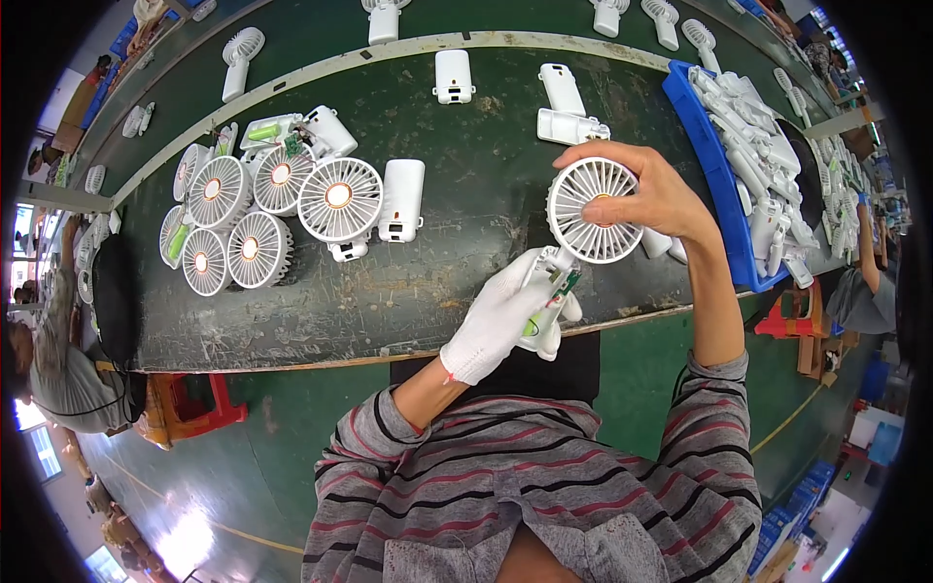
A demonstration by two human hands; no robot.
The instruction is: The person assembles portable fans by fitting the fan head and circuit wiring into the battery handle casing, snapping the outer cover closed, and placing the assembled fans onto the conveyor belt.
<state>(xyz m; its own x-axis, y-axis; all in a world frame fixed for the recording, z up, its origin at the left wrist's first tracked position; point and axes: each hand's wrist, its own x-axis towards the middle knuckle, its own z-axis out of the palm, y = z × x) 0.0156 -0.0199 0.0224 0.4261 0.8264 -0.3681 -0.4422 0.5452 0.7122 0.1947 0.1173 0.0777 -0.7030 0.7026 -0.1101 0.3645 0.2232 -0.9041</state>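
Note:
Over the table's near edge I hold a white handheld fan with its handle uncovered. My left hand [494, 321], in a white glove, is closed round the handle; a small green circuit board [568, 285] and a light green battery [534, 325] show there. My bare right hand [671, 189] grips the round fan head [607, 243], thumb across its grille and fingers behind the rim. Partly hidden behind that hand and forearm are white parts [659, 244] on the table. Past the fan head, two white handle covers [561, 89] [571, 126] lie close together.
Left on the dark green table [408, 301] sits a cluster of fan heads [339, 198] with opened handles. A white cover [401, 200] lies beside it, another [453, 77] farther back. At right, a blue bin [702, 160] is heaped with white parts. Fans line the conveyor behind a pale rail [418, 45].

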